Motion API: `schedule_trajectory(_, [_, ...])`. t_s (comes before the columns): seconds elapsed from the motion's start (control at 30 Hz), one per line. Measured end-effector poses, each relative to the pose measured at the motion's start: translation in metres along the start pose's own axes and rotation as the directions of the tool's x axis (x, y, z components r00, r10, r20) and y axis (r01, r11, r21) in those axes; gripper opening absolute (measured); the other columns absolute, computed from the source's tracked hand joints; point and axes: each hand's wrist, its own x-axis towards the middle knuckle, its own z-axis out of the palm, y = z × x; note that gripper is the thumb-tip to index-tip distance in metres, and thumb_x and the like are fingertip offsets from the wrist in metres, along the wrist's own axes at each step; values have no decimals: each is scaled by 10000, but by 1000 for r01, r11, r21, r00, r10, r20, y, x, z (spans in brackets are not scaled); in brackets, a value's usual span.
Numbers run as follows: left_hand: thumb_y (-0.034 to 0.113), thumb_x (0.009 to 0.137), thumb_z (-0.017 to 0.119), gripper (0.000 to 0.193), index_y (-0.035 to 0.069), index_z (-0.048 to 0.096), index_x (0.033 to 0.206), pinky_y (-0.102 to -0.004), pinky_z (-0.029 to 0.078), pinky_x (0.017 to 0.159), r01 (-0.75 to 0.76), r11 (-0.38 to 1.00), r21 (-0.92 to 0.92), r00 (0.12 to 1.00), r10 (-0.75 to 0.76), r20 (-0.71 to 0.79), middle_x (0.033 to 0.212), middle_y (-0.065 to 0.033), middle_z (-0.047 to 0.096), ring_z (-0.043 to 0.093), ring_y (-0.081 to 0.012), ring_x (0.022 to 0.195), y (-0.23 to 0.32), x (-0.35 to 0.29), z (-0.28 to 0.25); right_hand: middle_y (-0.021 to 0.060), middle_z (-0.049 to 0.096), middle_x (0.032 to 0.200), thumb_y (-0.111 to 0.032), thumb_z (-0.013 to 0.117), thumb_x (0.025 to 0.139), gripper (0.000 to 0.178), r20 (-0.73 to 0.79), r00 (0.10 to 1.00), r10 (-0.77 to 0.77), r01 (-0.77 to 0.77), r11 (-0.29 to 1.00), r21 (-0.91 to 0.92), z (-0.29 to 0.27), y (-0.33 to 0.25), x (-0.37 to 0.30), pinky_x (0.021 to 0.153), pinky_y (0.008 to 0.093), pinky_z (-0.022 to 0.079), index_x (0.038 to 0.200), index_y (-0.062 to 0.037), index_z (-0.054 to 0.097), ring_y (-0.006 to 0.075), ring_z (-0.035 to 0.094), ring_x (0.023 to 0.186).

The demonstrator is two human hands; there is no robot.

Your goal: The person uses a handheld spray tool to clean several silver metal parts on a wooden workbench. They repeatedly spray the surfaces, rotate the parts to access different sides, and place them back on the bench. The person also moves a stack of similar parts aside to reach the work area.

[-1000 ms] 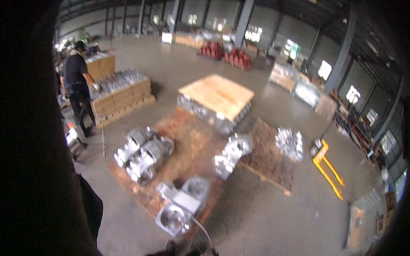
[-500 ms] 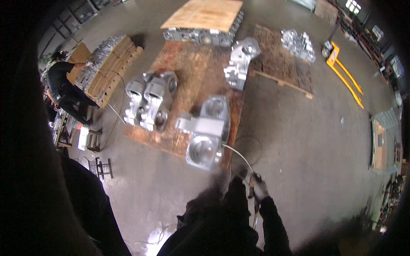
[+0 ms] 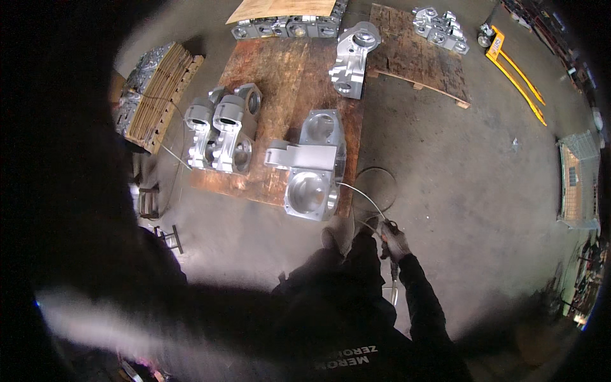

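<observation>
My right hand (image 3: 396, 242) is closed around the grip of an air blow gun (image 3: 384, 246). A thin, curved metal tube (image 3: 369, 197) runs from the gun up to the right side of a large silver metal casting (image 3: 316, 153); whether its tip touches the metal I cannot tell. This casting has round bores at both ends and an arm sticking out to the left. It lies near the front edge of a brown wooden board (image 3: 286, 70). A dark, blurred sleeve (image 3: 83, 210) fills the left side, and my left hand does not show.
More castings stand on the board: a cluster (image 3: 230, 130) at the left, one (image 3: 355, 60) at the far right. Behind are a covered stack (image 3: 280, 27) and a second pallet (image 3: 414, 60). A yellow pallet jack (image 3: 519, 73) stands right. A hose loop (image 3: 375, 191) lies on the floor.
The view has tilted, so the castings sit higher in the picture. The dark sleeve now covers more of the left side, hiding the other person. My right hand still grips the blow gun.
</observation>
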Motion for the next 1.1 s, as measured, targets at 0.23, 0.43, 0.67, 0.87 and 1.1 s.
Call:
schedule_trajectory(0.23, [112, 857, 768, 597, 76, 515, 1396, -410, 513, 1007, 703, 659, -267, 690, -723, 32, 1363, -122, 583, 587, -233, 1210, -44, -140, 110, 65, 620, 718, -420, 589, 988, 396, -100, 981, -167, 134, 953, -271, 13, 7, -11, 616, 355, 480, 1016, -28, 644, 184, 615, 689])
schedule_trajectory(0.43, [237, 870, 729, 607, 109, 462, 1400, -388, 529, 936, 844, 404, 351, 258, -882, 395, 1316, -143, 619, 641, -281, 1162, -56, -419, 198, 138, 669, 805, -347, 581, 1007, 380, -163, 985, 51, -85, 975, -207, 18, -33, -45, 724, 406, 500, 1218, -32, 619, 234, 625, 774])
schedule_trajectory(0.67, [312, 760, 748, 648, 38, 524, 1304, -410, 538, 927, 932, -211, 295, -303, -900, 315, 1139, -168, 692, 672, -312, 1061, -1, -652, 191, 46, 630, 784, -308, 591, 1004, 299, -158, 983, -91, 61, 981, -184, 22, 0, -24, 679, 350, 474, 1030, -12, 620, 150, 573, 747])
schedule_trajectory(0.87, [293, 777, 753, 579, 64, 566, 1274, -402, 543, 906, 954, -80, 288, -161, -949, 269, 1115, -148, 703, 677, -284, 1034, -5, -658, 170, -2, 579, 737, -312, 609, 992, 277, -94, 959, -266, 246, 952, -183, 34, -19, -39, 642, 323, 451, 972, -36, 621, 108, 530, 713])
schedule_trajectory(1.1, [252, 879, 693, 464, 106, 568, 1301, -360, 547, 883, 982, 121, 144, 76, -957, 280, 1127, -104, 710, 694, -225, 1023, -41, -559, 199, 23, 621, 763, -321, 618, 980, 297, -199, 965, -168, 147, 983, -113, 32, -2, -35, 653, 340, 464, 960, -28, 663, 125, 551, 728])
